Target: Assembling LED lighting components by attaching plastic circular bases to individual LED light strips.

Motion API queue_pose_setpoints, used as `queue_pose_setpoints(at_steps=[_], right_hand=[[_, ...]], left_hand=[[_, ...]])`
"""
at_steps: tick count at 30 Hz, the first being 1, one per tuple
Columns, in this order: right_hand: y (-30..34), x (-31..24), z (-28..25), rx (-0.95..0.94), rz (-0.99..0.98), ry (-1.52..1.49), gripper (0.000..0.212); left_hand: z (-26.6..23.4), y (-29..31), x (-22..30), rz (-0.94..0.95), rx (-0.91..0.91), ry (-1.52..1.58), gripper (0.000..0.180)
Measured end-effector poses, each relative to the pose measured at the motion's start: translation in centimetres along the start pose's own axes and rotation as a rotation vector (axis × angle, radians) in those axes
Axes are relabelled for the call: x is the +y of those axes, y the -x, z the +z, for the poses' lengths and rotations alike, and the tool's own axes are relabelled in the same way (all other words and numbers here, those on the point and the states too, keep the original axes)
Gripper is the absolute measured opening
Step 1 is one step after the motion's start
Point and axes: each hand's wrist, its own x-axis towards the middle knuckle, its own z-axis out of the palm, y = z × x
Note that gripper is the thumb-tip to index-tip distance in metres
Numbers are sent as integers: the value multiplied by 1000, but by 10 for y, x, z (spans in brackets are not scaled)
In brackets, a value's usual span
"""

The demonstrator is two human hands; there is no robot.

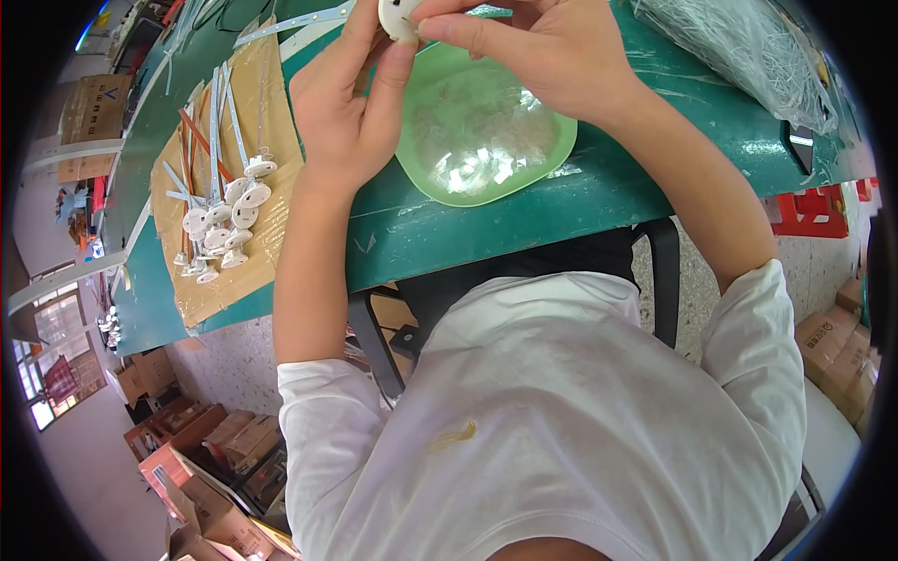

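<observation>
At the top edge of the view, my left hand (341, 117) grips a white round plastic cap (398, 17) with small dark holes, partly cut off by the frame. The thumb and fingers of my right hand (566, 61) are closed at the cap's right side; any small piece between them is hidden. Behind my left hand a pale LED strip (295, 23) slants up; whether it joins the cap cannot be told. Below both hands sits a light green tray (568, 159) holding shiny clear material (482, 140).
On a cardboard sheet (267, 234) at the left lie several white caps (224, 220) with strips attached. A clear bag of thin strands (739, 51) and a black flat object (798, 147) are on the green table (449, 248). A red crate (814, 213) stands below right.
</observation>
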Motion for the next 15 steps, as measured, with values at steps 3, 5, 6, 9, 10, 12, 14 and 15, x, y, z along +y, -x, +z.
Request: queue_pose_setpoints(at_steps=[3,5,6,9,10,12,14,15], right_hand=[[1,-2,3,39,28,61,16],[5,-7,6,90,23,96,16],[6,-11,6,114,-118,261,13],[7,-10,7,151,-348,483,9],[7,-9,8,167,-435,540,7],[8,-8,10,180,-465,528,7],[8,-8,14,191,-496,513,7],[9,-9,15,209,-479,494,7]], left_hand=[[2,0,3,21,40,42,49],[0,-2,5,28,15,-94,48],[1,-1,4,28,17,-96,48],[2,2,4,34,35,-96,48],[2,2,8,5,17,-143,49],[3,4,13,-26,0,-192,49],[7,5,18,-54,34,-171,50],[9,6,20,-54,35,-171,50]])
